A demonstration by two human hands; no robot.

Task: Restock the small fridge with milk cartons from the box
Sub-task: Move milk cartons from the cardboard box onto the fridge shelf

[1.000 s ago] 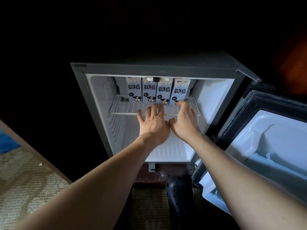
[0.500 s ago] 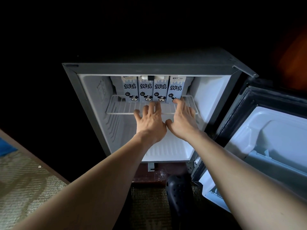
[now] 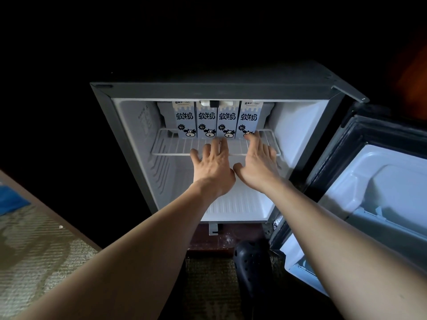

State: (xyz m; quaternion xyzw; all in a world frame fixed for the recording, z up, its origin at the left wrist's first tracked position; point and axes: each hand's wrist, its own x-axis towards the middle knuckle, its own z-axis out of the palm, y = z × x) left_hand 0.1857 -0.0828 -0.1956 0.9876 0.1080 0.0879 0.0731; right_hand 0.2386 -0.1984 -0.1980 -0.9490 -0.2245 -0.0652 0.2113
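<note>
Over the wire shelf (image 3: pixel 172 147), left hand (image 3: pixel 213 168) and right hand (image 3: pixel 258 165) lie flat, empty (fingers straight); best push the milk cartons (image 3: pixel 205 121) at its back low, evenly.

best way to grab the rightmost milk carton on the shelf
Likely from the front right. The rightmost carton stands upright, pressed against its neighbour on the left, top hidden behind the fridge frame, so only its front and right side are free. Set the grip low on the front-right corner and slide it forward over the wire shelf.
</note>
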